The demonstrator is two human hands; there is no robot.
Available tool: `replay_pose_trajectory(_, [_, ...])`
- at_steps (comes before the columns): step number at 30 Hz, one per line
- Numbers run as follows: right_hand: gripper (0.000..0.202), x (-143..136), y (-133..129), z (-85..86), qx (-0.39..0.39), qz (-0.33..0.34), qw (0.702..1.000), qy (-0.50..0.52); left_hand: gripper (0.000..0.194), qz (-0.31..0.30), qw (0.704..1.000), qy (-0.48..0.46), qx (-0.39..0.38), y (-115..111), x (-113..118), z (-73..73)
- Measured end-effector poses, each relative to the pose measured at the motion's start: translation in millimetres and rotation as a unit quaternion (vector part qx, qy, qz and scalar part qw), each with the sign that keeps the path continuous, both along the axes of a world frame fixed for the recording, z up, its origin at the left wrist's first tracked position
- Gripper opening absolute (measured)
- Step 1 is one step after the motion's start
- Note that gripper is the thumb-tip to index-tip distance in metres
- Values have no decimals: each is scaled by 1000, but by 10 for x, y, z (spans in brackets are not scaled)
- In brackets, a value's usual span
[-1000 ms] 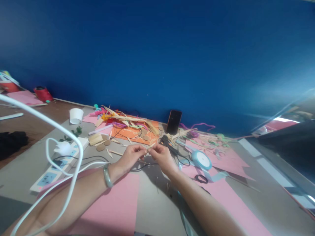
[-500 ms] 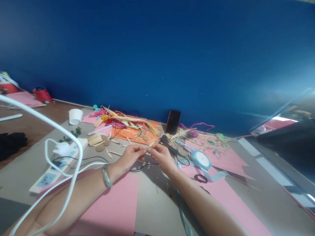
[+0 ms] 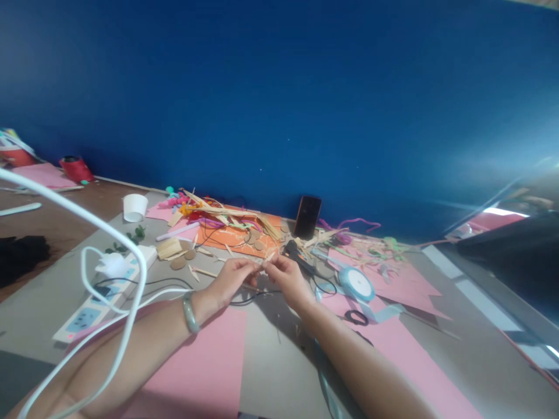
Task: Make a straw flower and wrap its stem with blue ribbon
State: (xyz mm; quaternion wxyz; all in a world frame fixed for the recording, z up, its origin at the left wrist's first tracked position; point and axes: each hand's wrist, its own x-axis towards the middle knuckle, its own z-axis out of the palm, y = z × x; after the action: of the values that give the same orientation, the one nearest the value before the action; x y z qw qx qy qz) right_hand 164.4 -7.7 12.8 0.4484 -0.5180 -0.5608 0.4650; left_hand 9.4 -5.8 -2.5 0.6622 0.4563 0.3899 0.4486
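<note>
Nearest, a pink sheet point(image 3: 205, 361) lies flat under the left forearm. Past it, the right hand point(image 3: 286, 279) seems to pinch a thin pale sliver point(image 3: 271, 256), its fingers narrowly closed; the left hand point(image 3: 231, 279) is pinched too, fingertips against or just beside the right's (whether they share the sliver, I can't tell). The handwork looks under way, though how much is finished is hidden by the fingers. Beyond, brown discs point(image 3: 178, 263) and a black glue gun point(image 3: 293, 251) lie loose, then wood strips point(image 3: 227, 210) heaped up and a phone point(image 3: 308, 218) propped by the blue wall point(image 3: 279, 87).
</note>
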Motion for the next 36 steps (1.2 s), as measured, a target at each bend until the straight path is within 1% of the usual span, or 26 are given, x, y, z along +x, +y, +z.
replay_pose_trajectory(5, [29,-2,-3,-2,-5,1,1000,-4,24,-1,1000,-2,1,3,3,-9])
replay_pose_trajectory(12, [25,-8,-11,29,-9,8,999,35,26,-1,1000,-3,3,11,-3,-23])
replay_pose_trajectory(17, [26,-11,-23,35,-8,-4,1000,14,25,1,1000,7,11,3,2,-4])
replay_pose_trajectory(21, [26,-15,-29,35,-13,0,1000,9,25,6,1000,8,16,-16,7,21])
replay_pose_trajectory(28, [23,-9,-5,-5,-4,-2,999,45,22,30,999,17,30,13,-11,0])
replay_pose_trajectory(33, [8,10,14,-56,24,-38,996,71,20,61,998,29,0,38,-19,-9])
replay_pose_trajectory(36, [5,15,34,-90,44,-47,994,84,20,79,996,43,-4,47,-26,-7])
